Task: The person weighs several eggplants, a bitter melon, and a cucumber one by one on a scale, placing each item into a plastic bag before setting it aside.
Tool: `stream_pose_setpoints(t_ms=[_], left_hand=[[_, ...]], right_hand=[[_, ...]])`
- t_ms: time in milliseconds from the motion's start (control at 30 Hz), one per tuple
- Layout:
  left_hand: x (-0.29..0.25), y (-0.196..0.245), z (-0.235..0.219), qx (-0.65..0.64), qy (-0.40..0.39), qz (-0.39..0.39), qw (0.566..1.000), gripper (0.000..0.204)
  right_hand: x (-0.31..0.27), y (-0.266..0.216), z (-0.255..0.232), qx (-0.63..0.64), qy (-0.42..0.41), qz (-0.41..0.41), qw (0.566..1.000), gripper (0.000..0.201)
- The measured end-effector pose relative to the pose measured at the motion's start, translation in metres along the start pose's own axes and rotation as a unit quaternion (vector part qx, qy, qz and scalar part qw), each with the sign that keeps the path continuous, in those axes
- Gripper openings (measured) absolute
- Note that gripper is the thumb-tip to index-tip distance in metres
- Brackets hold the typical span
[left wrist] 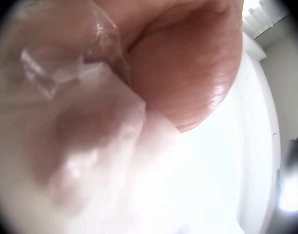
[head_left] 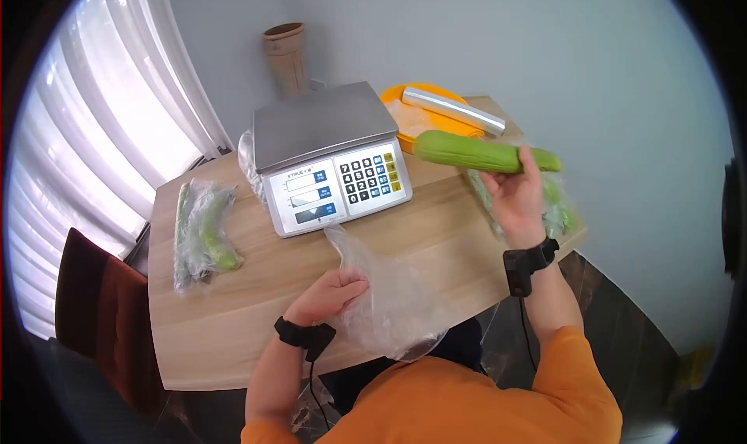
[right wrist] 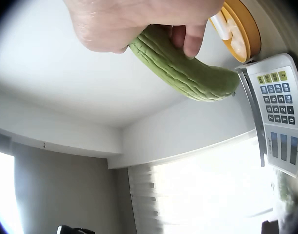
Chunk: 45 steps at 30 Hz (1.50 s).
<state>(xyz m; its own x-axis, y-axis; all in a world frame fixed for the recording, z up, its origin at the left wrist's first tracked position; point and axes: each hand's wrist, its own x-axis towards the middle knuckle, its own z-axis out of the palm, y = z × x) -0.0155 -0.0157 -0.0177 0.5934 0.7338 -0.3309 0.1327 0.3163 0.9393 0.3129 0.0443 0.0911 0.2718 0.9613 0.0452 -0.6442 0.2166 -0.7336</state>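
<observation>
Raised over the right side of the table, my right hand (head_left: 520, 199) grips a long green luffa gourd (head_left: 459, 151) near one end. In the right wrist view, the gourd (right wrist: 188, 73) shows a ridged, wrinkled skin, with fingers curled around it. My left hand (head_left: 331, 294) pinches a clear plastic bag (head_left: 393, 304) over the table's front edge. The bag hangs loosely to the right of that hand. Seen from the left wrist, crumpled film (left wrist: 98, 117) covers part of the fingers.
A digital price scale (head_left: 327, 136) stands mid-table. Behind it, an orange basin (head_left: 401, 92) carries a film roll (head_left: 454, 111). Bagged green vegetables (head_left: 206, 234) lie at left, more bagged produce (head_left: 556, 210) at right. A brown chair (head_left: 117, 312) stands left.
</observation>
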Motion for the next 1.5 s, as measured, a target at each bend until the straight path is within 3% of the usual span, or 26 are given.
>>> stream_pose_setpoints(t_ms=[167, 367, 467, 667, 767, 800, 900, 1000, 1100, 1200, 1300, 1400, 1500], left_hand=[[0.004, -0.010, -0.004, -0.004, -0.013, 0.019, 1.000, 0.017], [0.008, -0.018, -0.009, -0.050, -0.052, 0.037, 0.997, 0.019], [0.003, -0.012, -0.007, -0.042, -0.048, 0.027, 0.998, 0.020], [0.004, -0.016, -0.008, -0.043, -0.055, 0.036, 0.997, 0.023], [0.001, -0.010, -0.007, -0.042, -0.063, 0.051, 0.996, 0.023], [0.000, -0.009, -0.006, -0.030, -0.056, 0.041, 0.997, 0.023], [0.001, -0.009, -0.005, -0.010, -0.040, 0.024, 0.999, 0.022], [0.003, -0.013, -0.006, -0.022, -0.045, 0.029, 0.998, 0.022], [0.004, -0.012, -0.008, -0.037, -0.058, 0.032, 0.997, 0.021], [0.005, -0.013, -0.007, -0.041, -0.060, 0.035, 0.997, 0.021], [0.003, -0.013, -0.007, -0.044, -0.064, 0.037, 0.996, 0.021], [0.002, -0.009, -0.006, -0.052, -0.061, 0.023, 0.997, 0.020], [0.005, -0.015, -0.008, -0.064, -0.060, 0.014, 0.996, 0.020]], right_hand=[[0.031, 0.034, 0.088, -0.096, -0.125, 0.033, 0.987, 0.029], [0.080, 0.101, 0.157, -0.183, -0.168, 0.025, 0.968, 0.023], [0.100, 0.128, 0.168, -0.185, -0.174, 0.067, 0.965, 0.032], [0.118, 0.134, 0.160, -0.296, -0.181, 0.063, 0.936, 0.043], [0.135, 0.132, 0.145, -0.417, -0.115, 0.024, 0.901, 0.048], [0.138, 0.131, 0.139, -0.407, -0.103, 0.028, 0.907, 0.058], [0.137, 0.129, 0.131, -0.357, -0.048, -0.025, 0.933, 0.059], [0.147, 0.129, 0.116, -0.460, -0.092, -0.041, 0.882, 0.055], [0.169, 0.140, 0.091, -0.628, -0.116, -0.103, 0.763, 0.050], [0.151, 0.134, 0.091, -0.702, -0.114, -0.193, 0.676, 0.051], [0.150, 0.134, 0.084, -0.687, -0.148, -0.217, 0.677, 0.051], [0.143, 0.132, 0.082, -0.645, -0.169, -0.213, 0.714, 0.049], [0.142, 0.142, 0.065, -0.569, -0.134, -0.328, 0.742, 0.042]])
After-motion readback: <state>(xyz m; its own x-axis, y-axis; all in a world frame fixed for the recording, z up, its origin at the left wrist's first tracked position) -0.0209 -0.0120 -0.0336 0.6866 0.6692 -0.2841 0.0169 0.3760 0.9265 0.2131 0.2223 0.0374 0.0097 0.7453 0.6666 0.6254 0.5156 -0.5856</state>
